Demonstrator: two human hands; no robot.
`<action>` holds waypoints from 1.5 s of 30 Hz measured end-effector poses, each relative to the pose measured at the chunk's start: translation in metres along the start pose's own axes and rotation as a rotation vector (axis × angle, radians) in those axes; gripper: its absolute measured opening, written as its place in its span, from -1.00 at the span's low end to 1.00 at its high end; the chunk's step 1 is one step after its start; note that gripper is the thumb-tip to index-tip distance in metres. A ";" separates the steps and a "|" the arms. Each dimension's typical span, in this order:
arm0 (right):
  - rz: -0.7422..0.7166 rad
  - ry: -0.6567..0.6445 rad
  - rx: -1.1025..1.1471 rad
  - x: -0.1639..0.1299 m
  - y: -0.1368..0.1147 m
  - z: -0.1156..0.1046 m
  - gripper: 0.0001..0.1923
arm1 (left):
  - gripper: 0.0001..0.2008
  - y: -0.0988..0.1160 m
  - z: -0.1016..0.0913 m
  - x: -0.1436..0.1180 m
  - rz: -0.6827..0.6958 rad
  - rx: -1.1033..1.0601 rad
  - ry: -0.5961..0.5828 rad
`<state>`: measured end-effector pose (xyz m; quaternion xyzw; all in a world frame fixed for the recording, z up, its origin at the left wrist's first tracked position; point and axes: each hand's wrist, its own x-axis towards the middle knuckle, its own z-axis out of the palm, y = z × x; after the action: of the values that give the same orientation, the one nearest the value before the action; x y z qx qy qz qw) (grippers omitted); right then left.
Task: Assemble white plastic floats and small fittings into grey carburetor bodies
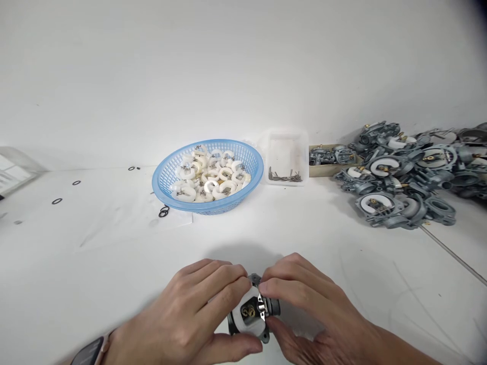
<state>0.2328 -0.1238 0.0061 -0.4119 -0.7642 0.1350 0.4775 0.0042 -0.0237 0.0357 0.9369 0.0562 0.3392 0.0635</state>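
Note:
At the front of the table I hold a grey metal carburetor body (266,335) between both hands. A white C-shaped float (239,315) sits in its open bowl side, with brass parts showing in the middle and a shiny metal hinge bracket on the right. My left hand (198,309) grips the left side, fingers over the top and thumb along the bottom. My right hand (315,304) closes on the right side, fingertips at the hinge and thumb below it. Whether a small pin is between the right fingertips is hidden.
A blue basket (162,190) of white floats stands ahead. Beside it is a clear plastic box (286,152) with thin metal pins. Carburetors (395,172) are piled at right, near a thin rod (452,253). Black O-rings (163,211) lie at left.

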 end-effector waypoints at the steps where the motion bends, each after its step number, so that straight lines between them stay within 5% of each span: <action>1: -0.005 0.007 0.004 0.001 0.000 0.000 -0.50 | -0.62 0.000 0.000 0.000 0.001 0.005 0.001; 45: -0.042 -0.045 -0.078 0.007 -0.010 -0.004 -0.54 | -0.63 0.004 -0.003 -0.005 0.016 0.060 -0.016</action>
<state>0.2303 -0.1252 0.0186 -0.4110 -0.7879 0.1044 0.4467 -0.0016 -0.0278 0.0352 0.9415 0.0585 0.3302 0.0332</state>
